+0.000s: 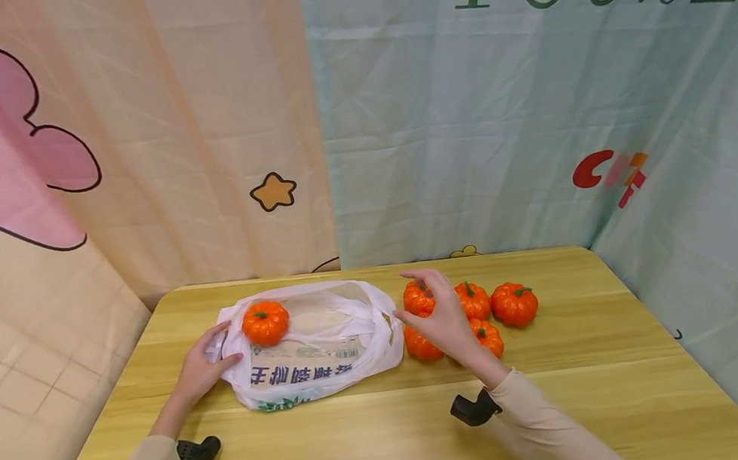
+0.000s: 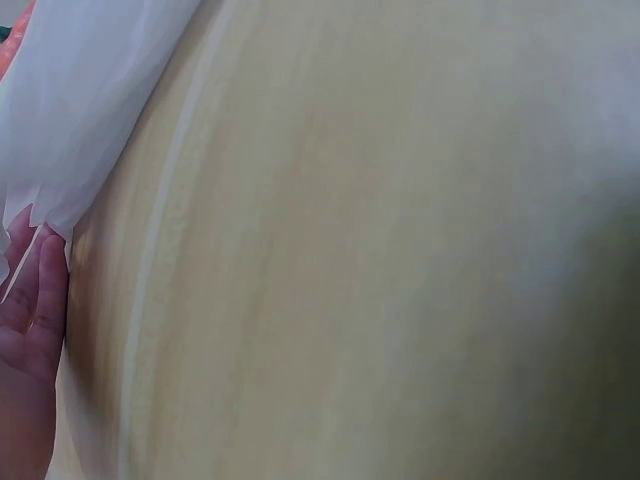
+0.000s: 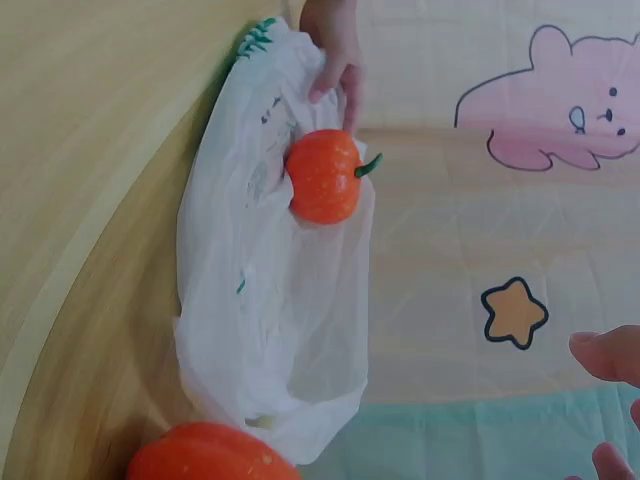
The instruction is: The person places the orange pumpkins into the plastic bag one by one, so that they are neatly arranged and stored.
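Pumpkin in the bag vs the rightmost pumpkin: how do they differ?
Place: the bag pumpkin sits in the opening of the bag; the rightmost pumpkin rests on the table.
Company: the bag pumpkin is alone there; the rightmost pumpkin is grouped with four others.
Shared: both are orange, with a green stem.

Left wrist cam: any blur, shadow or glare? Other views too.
Left wrist: table looks soft, dark patch lower right, pale haze upper right. Head: fairly evenly lit, soft shadow beside the right sleeve. Right wrist: small highlights on the pumpkin at the bag's mouth, soft shadow on the table alongside.
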The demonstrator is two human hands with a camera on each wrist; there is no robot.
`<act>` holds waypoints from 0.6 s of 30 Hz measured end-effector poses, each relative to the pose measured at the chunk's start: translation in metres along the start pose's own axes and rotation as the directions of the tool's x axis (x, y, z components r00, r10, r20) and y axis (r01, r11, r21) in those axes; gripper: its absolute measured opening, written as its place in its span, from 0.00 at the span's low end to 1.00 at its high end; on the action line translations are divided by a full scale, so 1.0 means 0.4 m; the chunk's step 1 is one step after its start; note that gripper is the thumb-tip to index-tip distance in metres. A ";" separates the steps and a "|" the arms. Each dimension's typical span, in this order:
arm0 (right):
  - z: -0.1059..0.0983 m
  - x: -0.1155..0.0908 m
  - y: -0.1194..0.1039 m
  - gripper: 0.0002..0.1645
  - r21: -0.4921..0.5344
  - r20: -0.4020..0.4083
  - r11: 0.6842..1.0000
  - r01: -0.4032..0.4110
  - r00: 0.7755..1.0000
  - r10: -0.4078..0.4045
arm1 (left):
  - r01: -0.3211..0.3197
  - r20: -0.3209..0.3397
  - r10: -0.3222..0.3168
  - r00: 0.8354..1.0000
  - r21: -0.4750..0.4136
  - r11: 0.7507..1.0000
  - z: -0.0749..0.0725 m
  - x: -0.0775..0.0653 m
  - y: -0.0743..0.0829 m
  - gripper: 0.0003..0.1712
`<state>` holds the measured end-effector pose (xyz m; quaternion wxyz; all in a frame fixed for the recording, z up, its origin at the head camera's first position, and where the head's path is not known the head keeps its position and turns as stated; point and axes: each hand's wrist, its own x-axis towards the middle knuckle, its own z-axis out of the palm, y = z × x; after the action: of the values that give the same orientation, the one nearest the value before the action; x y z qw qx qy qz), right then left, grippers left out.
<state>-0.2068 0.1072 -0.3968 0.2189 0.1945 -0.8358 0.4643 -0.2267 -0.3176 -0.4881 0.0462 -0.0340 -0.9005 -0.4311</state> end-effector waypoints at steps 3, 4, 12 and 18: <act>-0.030 -0.010 0.019 0.34 0.008 -0.018 1.000 -0.029 0.999 0.029 | -0.001 -0.001 0.001 1.000 -0.006 1.000 -0.001 0.001 0.000 0.40; -0.041 -0.013 0.025 0.34 0.008 -0.028 0.999 -0.034 0.999 0.034 | 0.000 -0.001 0.000 1.000 -0.007 1.000 -0.001 0.001 0.000 0.40; -0.121 -0.038 0.080 0.35 -0.041 -0.090 0.997 -0.068 0.994 0.064 | 0.016 0.008 -0.016 1.000 0.006 1.000 -0.004 0.002 0.004 0.40; -0.176 -0.059 0.123 0.36 -0.082 -0.132 0.991 -0.105 0.987 0.094 | 0.020 0.006 -0.020 1.000 0.010 1.000 -0.002 0.001 0.001 0.40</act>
<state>-0.2000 0.1950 -0.4104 0.2568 0.1126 -0.8486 0.4486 -0.2269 -0.3181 -0.4870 0.0393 -0.0260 -0.9030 -0.4271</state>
